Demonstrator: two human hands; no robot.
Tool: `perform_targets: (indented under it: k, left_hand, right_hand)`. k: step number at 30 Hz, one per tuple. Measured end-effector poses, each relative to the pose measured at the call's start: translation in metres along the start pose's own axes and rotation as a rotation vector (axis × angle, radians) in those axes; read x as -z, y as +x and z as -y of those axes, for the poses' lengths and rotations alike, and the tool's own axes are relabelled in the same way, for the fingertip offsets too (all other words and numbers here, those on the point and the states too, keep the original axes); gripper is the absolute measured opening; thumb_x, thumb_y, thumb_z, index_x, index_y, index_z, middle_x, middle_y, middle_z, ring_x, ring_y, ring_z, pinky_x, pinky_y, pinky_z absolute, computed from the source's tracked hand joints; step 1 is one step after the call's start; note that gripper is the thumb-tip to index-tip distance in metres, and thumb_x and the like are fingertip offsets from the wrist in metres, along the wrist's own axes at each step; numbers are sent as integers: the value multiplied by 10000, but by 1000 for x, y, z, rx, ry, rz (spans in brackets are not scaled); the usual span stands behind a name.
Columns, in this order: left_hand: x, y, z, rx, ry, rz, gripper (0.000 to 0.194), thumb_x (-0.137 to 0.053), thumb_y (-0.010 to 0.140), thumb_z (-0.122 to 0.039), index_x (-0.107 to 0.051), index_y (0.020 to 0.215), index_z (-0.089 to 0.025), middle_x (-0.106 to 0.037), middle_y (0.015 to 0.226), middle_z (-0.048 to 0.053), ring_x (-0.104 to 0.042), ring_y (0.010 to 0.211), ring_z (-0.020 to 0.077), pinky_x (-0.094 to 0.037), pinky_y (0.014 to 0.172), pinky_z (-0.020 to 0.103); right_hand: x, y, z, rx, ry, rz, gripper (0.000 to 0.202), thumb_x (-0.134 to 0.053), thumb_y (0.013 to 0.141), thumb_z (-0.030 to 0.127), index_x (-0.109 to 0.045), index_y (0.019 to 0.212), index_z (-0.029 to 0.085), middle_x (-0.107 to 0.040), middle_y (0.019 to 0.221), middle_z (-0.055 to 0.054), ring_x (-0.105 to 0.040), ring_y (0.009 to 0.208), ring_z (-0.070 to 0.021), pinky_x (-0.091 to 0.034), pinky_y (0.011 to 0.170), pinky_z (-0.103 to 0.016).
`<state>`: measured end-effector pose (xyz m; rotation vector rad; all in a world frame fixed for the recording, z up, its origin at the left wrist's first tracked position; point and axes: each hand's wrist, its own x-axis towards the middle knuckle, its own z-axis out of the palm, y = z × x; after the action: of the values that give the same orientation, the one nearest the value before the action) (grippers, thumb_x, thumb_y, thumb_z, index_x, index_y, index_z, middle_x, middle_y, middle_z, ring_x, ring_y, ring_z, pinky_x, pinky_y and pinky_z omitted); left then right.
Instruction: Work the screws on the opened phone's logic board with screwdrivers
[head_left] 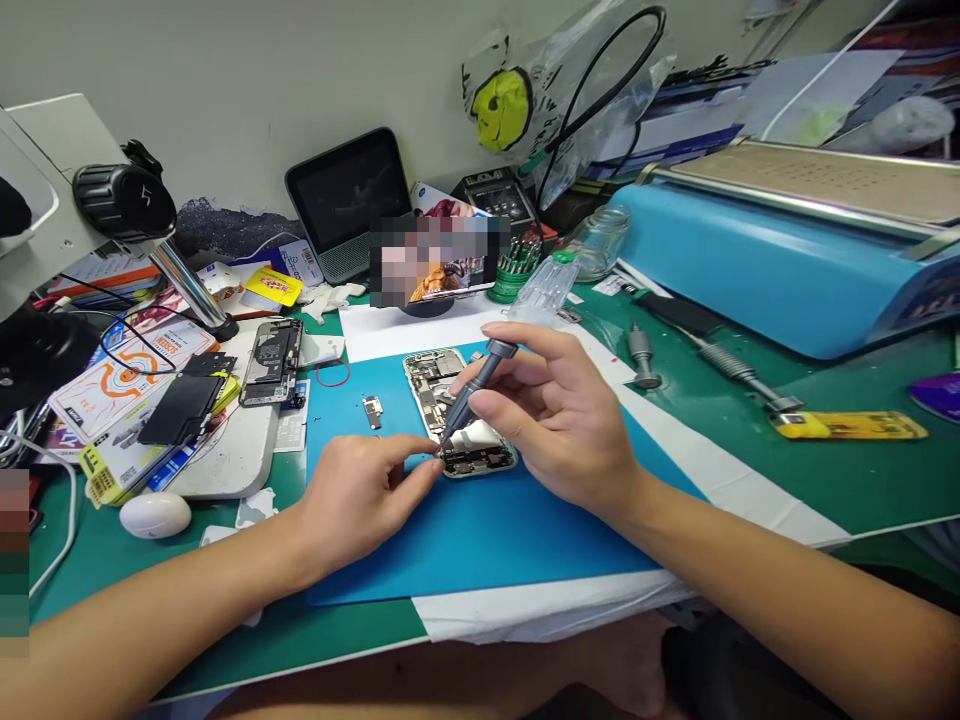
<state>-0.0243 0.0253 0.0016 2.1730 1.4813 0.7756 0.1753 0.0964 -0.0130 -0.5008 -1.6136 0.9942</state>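
Observation:
An opened phone lies on the blue mat, its inner parts exposed. My right hand is closed on a grey screwdriver, one finger on its cap, with the tip down at the phone's left edge near the lower end. My left hand rests on the mat at that same edge, thumb and index finger pinched together beside the tip. Whatever is between those fingertips is too small to make out. A small metal part lies on the mat left of the phone.
Another opened phone lies on a white board at the left, beside boxes and a white earbud case. A microscope stand rises there. At the right are a large blue machine and more screwdrivers.

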Motion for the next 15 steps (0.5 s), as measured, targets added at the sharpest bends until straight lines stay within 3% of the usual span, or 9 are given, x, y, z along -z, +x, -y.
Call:
perform_targets:
  k: [8, 15]
  left_hand:
    - [1, 1, -1, 2, 18, 15, 176, -631, 985, -238, -800, 1016, -202, -641, 585, -38, -478, 473, 97, -310, 512, 225]
    - [2, 1, -2, 7, -4, -3, 173, -622, 990, -239, -787, 968, -192, -651, 597, -38, -496, 484, 101, -319, 516, 226]
  right_hand:
    - [0, 0, 1, -20, -14, 3, 377, -700, 974, 312, -547, 1319, 325, -746, 987, -13, -736, 910, -159, -647, 797, -290]
    - [3, -1, 1, 75, -99, 43, 444, -741, 947, 310, -515, 1329, 322, -756, 1007, -22, -758, 895, -173, -665, 772, -304]
